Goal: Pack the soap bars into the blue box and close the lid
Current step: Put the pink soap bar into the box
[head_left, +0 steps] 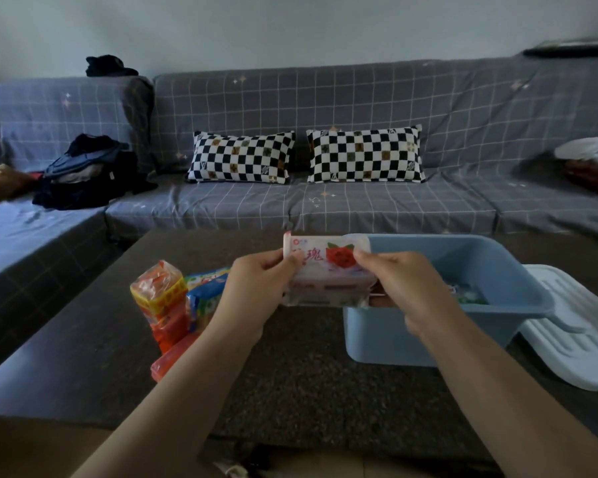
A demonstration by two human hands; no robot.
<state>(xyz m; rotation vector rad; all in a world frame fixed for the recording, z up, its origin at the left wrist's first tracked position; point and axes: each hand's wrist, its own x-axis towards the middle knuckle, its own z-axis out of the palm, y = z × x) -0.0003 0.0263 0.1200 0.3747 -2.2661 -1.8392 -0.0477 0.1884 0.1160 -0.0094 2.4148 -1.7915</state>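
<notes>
Both forearms reached forward; left hand (256, 284) and right hand (401, 281) pinched one pack between curled fingers

- A grey sofa (359, 108) with white lines.
- Two checkered pillows (240, 157) (365, 155) side by side on it.
- A pile of dark clothes (87, 172) on the left seat.
- A dark table (83, 326).
</notes>
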